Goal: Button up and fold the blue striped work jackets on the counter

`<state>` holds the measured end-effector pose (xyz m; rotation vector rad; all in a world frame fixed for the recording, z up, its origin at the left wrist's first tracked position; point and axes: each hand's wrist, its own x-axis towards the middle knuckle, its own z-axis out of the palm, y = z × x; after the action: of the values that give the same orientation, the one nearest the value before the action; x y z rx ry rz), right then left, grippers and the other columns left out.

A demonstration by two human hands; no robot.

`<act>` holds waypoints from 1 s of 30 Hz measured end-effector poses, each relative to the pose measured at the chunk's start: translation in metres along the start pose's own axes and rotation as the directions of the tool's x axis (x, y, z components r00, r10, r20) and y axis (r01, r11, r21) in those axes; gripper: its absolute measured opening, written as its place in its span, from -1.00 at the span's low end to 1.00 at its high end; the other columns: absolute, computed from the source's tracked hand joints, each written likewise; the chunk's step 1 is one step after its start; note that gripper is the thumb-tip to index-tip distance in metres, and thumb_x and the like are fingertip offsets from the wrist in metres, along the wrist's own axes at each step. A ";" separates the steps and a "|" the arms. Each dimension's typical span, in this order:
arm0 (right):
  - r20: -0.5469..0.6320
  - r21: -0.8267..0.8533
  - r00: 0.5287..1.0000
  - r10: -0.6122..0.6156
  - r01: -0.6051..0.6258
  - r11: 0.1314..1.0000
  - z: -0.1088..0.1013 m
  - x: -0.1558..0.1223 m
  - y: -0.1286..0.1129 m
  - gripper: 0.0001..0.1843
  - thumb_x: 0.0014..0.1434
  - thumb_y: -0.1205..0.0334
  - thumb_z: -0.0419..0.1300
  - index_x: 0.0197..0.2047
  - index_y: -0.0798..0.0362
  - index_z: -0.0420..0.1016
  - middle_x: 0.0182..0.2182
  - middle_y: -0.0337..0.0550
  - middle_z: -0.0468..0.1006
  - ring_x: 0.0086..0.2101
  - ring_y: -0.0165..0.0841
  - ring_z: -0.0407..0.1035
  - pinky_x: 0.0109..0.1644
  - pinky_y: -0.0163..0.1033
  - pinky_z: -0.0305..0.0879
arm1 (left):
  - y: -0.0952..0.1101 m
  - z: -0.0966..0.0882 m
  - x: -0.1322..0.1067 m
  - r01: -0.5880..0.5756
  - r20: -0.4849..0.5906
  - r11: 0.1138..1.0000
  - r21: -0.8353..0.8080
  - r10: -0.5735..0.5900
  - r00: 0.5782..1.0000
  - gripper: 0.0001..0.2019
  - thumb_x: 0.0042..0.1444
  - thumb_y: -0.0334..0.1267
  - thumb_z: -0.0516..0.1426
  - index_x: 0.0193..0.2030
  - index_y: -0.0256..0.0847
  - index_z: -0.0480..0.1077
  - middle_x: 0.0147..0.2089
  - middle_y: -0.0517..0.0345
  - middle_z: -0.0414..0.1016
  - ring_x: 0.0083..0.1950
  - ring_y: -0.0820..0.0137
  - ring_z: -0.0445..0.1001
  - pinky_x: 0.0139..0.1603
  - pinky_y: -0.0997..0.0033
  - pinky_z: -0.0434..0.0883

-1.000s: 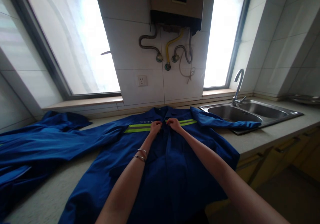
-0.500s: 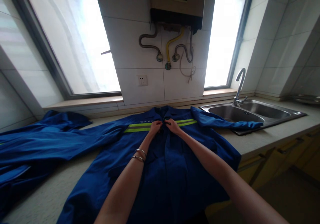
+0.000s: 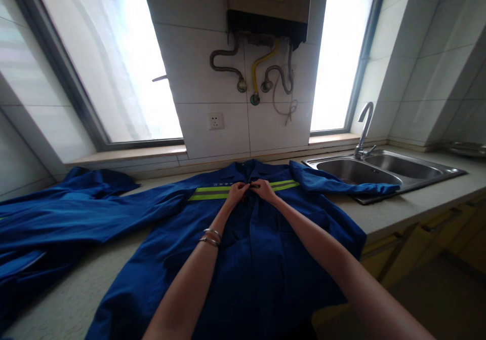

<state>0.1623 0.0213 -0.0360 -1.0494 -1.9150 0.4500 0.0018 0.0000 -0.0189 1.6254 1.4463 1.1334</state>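
Note:
A blue work jacket [image 3: 261,259] with a yellow-green reflective stripe [image 3: 207,193] across the chest lies spread front-up on the countertop [image 3: 383,213]. My left hand [image 3: 237,192] and my right hand [image 3: 262,190] meet at the jacket's front opening, right at the stripe. Both pinch the fabric edges there, fingers closed, almost touching each other. Bracelets circle my left wrist. One sleeve [image 3: 341,184] stretches right onto the rim of the sink; the other runs left.
More blue clothing [image 3: 49,218] is heaped at the left of the counter. A steel double sink [image 3: 383,170] with a tap [image 3: 363,127] sits at the right. A wall socket [image 3: 215,121], pipes and a water heater are on the tiled wall between two windows.
My two hands have drawn closer together at the jacket's front opening, bringing its edges together. The jacket itself has not shifted.

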 end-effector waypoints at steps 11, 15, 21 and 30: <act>-0.022 -0.003 1.000 0.004 -0.004 1.000 0.003 -0.001 -0.003 -0.88 0.03 0.32 0.27 -0.29 0.05 0.57 -0.26 -0.11 0.57 -0.19 -0.26 0.44 -0.03 -0.23 0.28 | -0.001 0.001 0.004 -0.056 -0.104 0.987 0.152 0.072 0.992 -0.81 0.06 -0.35 0.19 -0.22 -0.40 0.56 -0.34 0.02 0.57 -0.49 0.47 0.43 -0.45 0.56 0.31; -0.009 -0.010 1.000 0.017 -0.017 1.000 0.003 -0.001 -0.002 -0.88 0.05 0.26 0.28 -0.28 0.03 0.56 -0.27 -0.15 0.58 -0.20 -0.26 0.43 -0.07 -0.25 0.28 | -0.002 0.001 0.004 0.031 -0.076 0.998 0.063 -0.026 0.997 -0.81 0.08 -0.35 0.16 -0.23 -0.38 0.56 -0.45 0.11 0.52 -0.59 0.53 0.33 -0.55 0.58 0.26; -0.001 0.000 1.000 -0.023 0.023 1.000 0.001 -0.001 -0.006 -0.92 0.08 0.24 0.25 -0.32 0.02 0.55 -0.32 -0.20 0.57 -0.26 -0.31 0.42 -0.10 -0.31 0.25 | -0.005 0.000 0.007 0.075 -0.020 0.997 0.005 -0.075 0.997 -0.83 0.10 -0.37 0.11 -0.28 -0.37 0.53 -0.51 0.15 0.43 -0.60 0.54 0.30 -0.60 0.58 0.26; -0.042 -0.053 0.999 -0.030 0.028 0.998 0.004 -0.003 -0.005 -0.89 0.11 0.23 0.19 -0.29 0.00 0.52 -0.48 -0.29 0.44 -0.44 -0.41 0.28 -0.30 -0.38 0.15 | -0.007 0.000 0.010 0.048 0.027 0.999 0.010 -0.048 0.998 -0.83 0.08 -0.44 0.06 -0.47 -0.33 0.44 -0.63 0.25 0.28 -0.66 0.55 0.23 -0.61 0.58 0.21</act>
<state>0.1577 0.0163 -0.0363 -1.0550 -1.9109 0.3601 -0.0005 0.0114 -0.0234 1.5979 1.4674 1.0746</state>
